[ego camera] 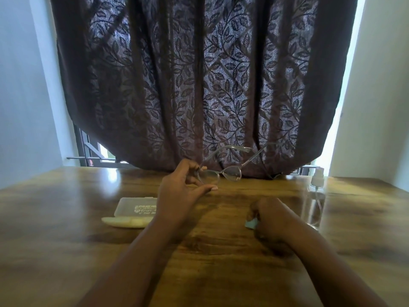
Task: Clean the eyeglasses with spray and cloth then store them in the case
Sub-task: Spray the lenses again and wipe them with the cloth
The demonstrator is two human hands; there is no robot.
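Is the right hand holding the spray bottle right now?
No, the right hand rests on the table closed on a small cloth, while the spray bottle stands untouched beside it.

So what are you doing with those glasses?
A person is cleaning glasses at a wooden table. The left hand holds up the clear grey-framed eyeglasses by one lens rim, arms unfolded. The right hand rests on the table, closed around a small pale blue cloth. A clear plastic spray bottle stands to the right, untouched. The translucent glasses case lies open on the left, waiting.
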